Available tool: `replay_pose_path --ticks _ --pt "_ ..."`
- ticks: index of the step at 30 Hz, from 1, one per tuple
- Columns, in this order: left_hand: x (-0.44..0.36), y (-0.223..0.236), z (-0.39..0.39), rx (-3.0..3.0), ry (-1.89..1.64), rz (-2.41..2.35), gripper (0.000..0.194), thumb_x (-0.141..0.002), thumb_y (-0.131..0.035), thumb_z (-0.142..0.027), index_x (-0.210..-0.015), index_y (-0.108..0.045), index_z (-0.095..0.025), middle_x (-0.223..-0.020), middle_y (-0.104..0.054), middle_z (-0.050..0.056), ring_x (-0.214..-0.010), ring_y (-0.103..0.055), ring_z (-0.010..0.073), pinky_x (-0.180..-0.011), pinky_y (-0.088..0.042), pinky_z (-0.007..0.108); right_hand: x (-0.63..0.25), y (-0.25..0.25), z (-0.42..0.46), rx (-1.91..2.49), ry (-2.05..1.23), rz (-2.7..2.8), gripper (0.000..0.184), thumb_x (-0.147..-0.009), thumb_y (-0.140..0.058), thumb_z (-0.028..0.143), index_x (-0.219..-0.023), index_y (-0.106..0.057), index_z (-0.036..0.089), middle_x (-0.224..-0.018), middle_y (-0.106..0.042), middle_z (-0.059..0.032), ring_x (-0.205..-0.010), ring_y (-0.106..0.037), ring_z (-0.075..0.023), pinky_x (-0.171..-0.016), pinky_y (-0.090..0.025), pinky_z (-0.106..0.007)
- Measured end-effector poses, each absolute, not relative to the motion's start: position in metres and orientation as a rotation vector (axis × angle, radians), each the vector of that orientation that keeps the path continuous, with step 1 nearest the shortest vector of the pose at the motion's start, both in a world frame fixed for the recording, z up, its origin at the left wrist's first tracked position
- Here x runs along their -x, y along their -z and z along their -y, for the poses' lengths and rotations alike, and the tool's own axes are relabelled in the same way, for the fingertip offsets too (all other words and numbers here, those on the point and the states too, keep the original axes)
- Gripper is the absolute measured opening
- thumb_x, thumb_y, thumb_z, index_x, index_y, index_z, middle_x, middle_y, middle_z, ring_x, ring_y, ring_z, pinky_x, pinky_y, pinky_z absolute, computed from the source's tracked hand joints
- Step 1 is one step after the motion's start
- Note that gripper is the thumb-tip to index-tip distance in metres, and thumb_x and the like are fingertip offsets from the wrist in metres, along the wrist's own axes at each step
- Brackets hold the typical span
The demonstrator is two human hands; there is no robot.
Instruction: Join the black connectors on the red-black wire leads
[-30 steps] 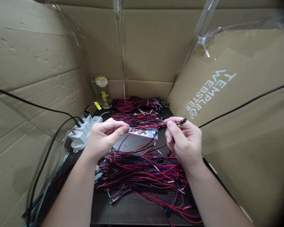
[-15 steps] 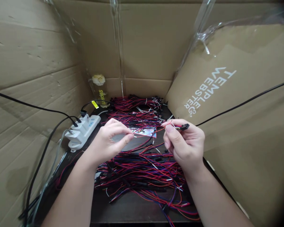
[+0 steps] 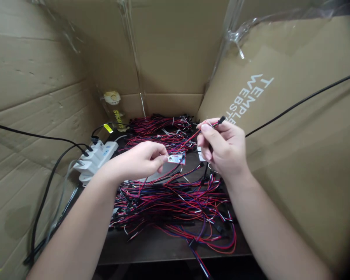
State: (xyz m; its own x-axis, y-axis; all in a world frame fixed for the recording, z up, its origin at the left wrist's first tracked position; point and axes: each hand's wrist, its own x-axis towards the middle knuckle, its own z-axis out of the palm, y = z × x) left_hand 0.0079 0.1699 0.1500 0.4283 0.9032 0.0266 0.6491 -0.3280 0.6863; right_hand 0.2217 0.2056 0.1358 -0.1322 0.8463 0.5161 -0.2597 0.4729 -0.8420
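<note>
Cardboard walls (image 3: 169, 50) enclose a surface (image 3: 146, 251) with wire bundles (image 3: 166, 206), lower centre. Left hand (image 3: 146, 157), centre: fingertips nearly together, hold unclear. Right hand (image 3: 225, 144), right of centre: pinching. Bottle (image 3: 117, 116), upper left. In the right pinch: red wire (image 3: 193, 135).

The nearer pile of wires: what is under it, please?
A dark tabletop shows along the front edge of the nearer pile of wires. What lies under its middle is covered by the wires and cannot be seen.

Red wires (image 3: 194, 135), black connector (image 3: 221, 119) at upper end, slanting
</note>
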Motion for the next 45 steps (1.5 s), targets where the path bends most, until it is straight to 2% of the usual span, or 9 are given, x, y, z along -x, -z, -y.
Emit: replay_pose_path --ticks 3,9,12,16,22,31,36,41,45 --pt "-0.016 -0.137 -0.174 -2.076 -0.632 -1.233 0.025 -0.092 -0.057 -0.034 -0.075 -0.068 -0.019 -0.057 -0.059 -0.001 -0.05 -0.047 0.0104 -0.046 -0.03 0.022 -0.221 -0.122 -0.21 0.604 -1.108 1.394 0.026 -0.089 -0.073 0.041 -0.088 -0.064 0.017 -0.063 -0.066 0.0026 -0.032 -0.041 -0.0023 -0.029 -0.025 -0.018" --pt "-0.006 -0.11 -0.167 -1.873 -1.019 -1.223 0.031 -0.089 -0.068 -0.043 -0.088 -0.08 -0.014 -0.056 -0.059 0.0 -0.046 -0.041 0.0075 -0.042 -0.027 0.02 -0.223 -0.111 -0.206 0.599 -1.057 1.439 0.025 -0.089 -0.075 0.037 -0.091 -0.061 0.017 -0.067 -0.069 0.0003 -0.048 -0.056 -0.0052 -0.038 -0.034 -0.015" --pt "0.001 -0.108 -0.165 -1.855 -1.252 -1.247 0.029 -0.085 -0.073 -0.042 -0.084 -0.082 -0.014 -0.057 -0.064 0.003 -0.047 -0.048 0.0088 -0.042 -0.033 0.02 -0.222 -0.113 -0.203 0.666 -1.036 1.457 0.024 -0.091 -0.074 0.038 -0.093 -0.065 0.015 -0.064 -0.068 0.0001 -0.04 -0.049 -0.0034 -0.034 -0.031 -0.016" --pt "0.006 -0.106 -0.167 -1.932 -1.415 -1.299 0.024 -0.084 -0.076 -0.039 -0.08 -0.082 -0.016 -0.061 -0.068 0.004 -0.052 -0.055 0.0099 -0.044 -0.038 0.019 -0.223 -0.112 -0.204 0.815 -1.055 1.531 0.034 -0.091 -0.072 0.043 -0.08 -0.068 0.012 -0.063 -0.07 -0.0027 -0.029 -0.04 -0.0018 -0.028 -0.026 -0.018" --pt "0.011 -0.103 -0.168 -2.054 -1.315 -1.275 0.019 -0.086 -0.072 -0.033 -0.082 -0.079 -0.016 -0.057 -0.062 0.0 -0.046 -0.047 0.006 -0.041 -0.032 0.017 -0.228 -0.104 -0.213 0.749 -1.214 1.662 0.037 -0.083 -0.081 0.046 -0.075 -0.068 0.012 -0.061 -0.069 -0.0002 -0.029 -0.045 -0.0035 -0.026 -0.029 -0.016" --pt "0.004 -0.105 -0.166 -2.181 -1.125 -1.238 0.016 -0.086 -0.069 -0.027 -0.079 -0.076 -0.014 -0.05 -0.05 -0.004 -0.043 -0.039 0.0042 -0.04 -0.027 0.017 -0.217 -0.105 -0.199 0.696 -0.981 1.58 0.028 -0.086 -0.08 0.038 -0.076 -0.07 0.013 -0.056 -0.066 0.002 -0.034 -0.048 -0.0023 -0.032 -0.036 -0.014" --pt "0.004 -0.108 -0.166 -2.215 -1.074 -1.241 0.015 -0.086 -0.068 -0.025 -0.081 -0.077 -0.014 -0.054 -0.056 -0.003 -0.046 -0.044 0.0052 -0.044 -0.033 0.018 -0.211 -0.104 -0.197 0.7 -0.933 1.533 0.029 -0.089 -0.076 0.04 -0.079 -0.071 0.014 -0.055 -0.066 0.0015 -0.033 -0.047 -0.0035 -0.031 -0.036 -0.015" --pt "0.002 -0.107 -0.166 -2.17 -1.048 -1.235 0.017 -0.085 -0.07 -0.029 -0.079 -0.079 -0.015 -0.054 -0.058 -0.002 -0.048 -0.044 0.0062 -0.046 -0.034 0.02 -0.207 -0.102 -0.195 0.65 -0.884 1.527 0.028 -0.092 -0.073 0.038 -0.077 -0.07 0.015 -0.054 -0.066 0.0017 -0.038 -0.052 -0.0043 -0.041 -0.044 -0.016" --pt "-0.001 -0.108 -0.163 -2.149 -1.063 -1.195 0.017 -0.085 -0.072 -0.029 -0.075 -0.08 -0.017 -0.057 -0.064 -0.001 -0.051 -0.049 0.0069 -0.047 -0.037 0.019 -0.204 -0.101 -0.195 0.652 -0.897 1.517 0.03 -0.092 -0.073 0.041 -0.078 -0.07 0.015 -0.054 -0.065 0.0013 -0.04 -0.054 -0.0057 -0.042 -0.044 -0.018"
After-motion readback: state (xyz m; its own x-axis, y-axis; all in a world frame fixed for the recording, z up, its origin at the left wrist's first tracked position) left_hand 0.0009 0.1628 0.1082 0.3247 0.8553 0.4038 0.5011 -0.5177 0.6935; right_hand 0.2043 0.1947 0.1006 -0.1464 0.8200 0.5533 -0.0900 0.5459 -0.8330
